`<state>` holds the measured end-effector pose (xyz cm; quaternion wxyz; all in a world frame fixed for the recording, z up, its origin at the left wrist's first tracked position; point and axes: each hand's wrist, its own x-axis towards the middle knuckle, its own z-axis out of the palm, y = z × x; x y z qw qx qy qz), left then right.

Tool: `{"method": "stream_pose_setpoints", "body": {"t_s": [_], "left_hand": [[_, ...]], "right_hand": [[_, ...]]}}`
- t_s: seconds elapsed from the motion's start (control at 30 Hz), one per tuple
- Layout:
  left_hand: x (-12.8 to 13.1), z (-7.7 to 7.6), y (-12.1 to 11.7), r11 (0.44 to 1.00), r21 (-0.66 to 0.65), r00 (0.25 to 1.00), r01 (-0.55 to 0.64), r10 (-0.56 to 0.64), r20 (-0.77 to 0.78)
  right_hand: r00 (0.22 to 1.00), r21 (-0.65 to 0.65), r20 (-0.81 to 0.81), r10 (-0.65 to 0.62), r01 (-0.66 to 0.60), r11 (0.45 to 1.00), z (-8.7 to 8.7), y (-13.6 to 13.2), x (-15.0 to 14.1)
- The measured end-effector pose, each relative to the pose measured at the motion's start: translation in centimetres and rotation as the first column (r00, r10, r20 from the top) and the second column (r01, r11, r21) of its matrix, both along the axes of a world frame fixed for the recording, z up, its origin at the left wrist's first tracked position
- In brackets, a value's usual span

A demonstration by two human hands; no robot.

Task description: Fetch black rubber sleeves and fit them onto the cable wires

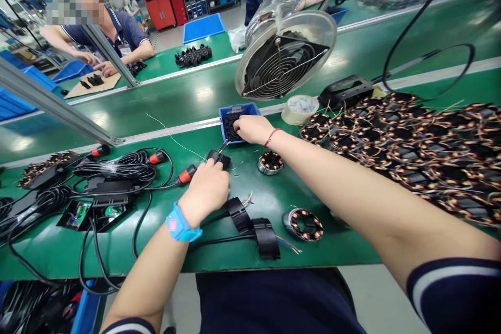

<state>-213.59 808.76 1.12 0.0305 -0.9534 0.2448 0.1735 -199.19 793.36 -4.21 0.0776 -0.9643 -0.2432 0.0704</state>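
Observation:
My left hand, with a blue watch on the wrist, is closed around a black plastic housing with thin wires sticking out of it. My right hand reaches into a small blue bin of small black pieces. Its fingers are curled together at the pieces; what they pinch is hidden. Below the left hand lie two curved black housings, one behind the other, with coloured wires coming out. One stator with copper windings sits under my right wrist, another stator closer to me.
Many wound stators cover the right side. Coiled black cables with red-ended connectors lie left. A fan in an extraction hood hangs over the bench beyond a tape roll. A co-worker sits across.

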Motion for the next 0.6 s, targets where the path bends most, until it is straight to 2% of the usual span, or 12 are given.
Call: {"method": "stream_pose_setpoints", "body": {"t_s": [0.07, 0.13, 0.23, 0.27, 0.3, 0.4, 0.47, 0.53, 0.6], "left_hand": [[-0.5, -0.9, 0.1, 1.0, 0.025, 0.999, 0.016, -0.017, 0.028], [-0.4, -1.4, 0.7, 1.0, -0.017, 1.0, -0.001, 0.001, 0.008], [0.6, -1.1, 1.8, 0.966, -0.235, 0.994, -0.108, 0.108, -0.009], [1.1, -0.9, 2.0, 0.924, -0.346, 0.985, -0.163, 0.173, -0.001], [1.5, -0.7, 2.2, 0.86, -0.463, 0.97, -0.215, 0.243, 0.0], [2.3, -0.8, 2.0, 0.608, -0.726, 0.918, -0.321, 0.39, -0.079], [2.4, -1.5, 1.5, 0.485, -0.796, 0.901, -0.362, 0.402, -0.165], [2.2, -2.4, 1.1, 0.392, -0.831, 0.888, -0.395, 0.395, -0.236], [1.9, -3.0, 1.0, 0.292, -0.861, 0.876, -0.417, 0.382, -0.295]], "right_hand": [[1.0, 0.053, 0.018, -0.019, 0.018, 0.998, -0.1, -0.1, -0.1], [0.998, 0.125, 0.028, -0.047, 0.044, 0.991, 0.0, -0.3, -0.2], [0.997, 0.258, -0.001, -0.083, 0.081, 0.963, 0.2, -1.0, -0.1], [0.995, 0.305, -0.024, -0.094, 0.097, 0.947, 0.3, -1.3, 0.0], [0.993, 0.352, -0.053, -0.103, 0.115, 0.929, 0.3, -1.6, 0.1], [0.98, 0.475, -0.166, -0.106, 0.173, 0.863, 0.3, -2.4, 0.4], [0.969, 0.54, -0.23, -0.093, 0.207, 0.816, 0.4, -2.6, 0.2], [0.958, 0.589, -0.275, -0.082, 0.236, 0.773, 0.8, -2.5, -0.5], [0.929, 0.662, -0.368, -0.036, 0.289, 0.691, 1.6, -2.3, -1.9]]}}
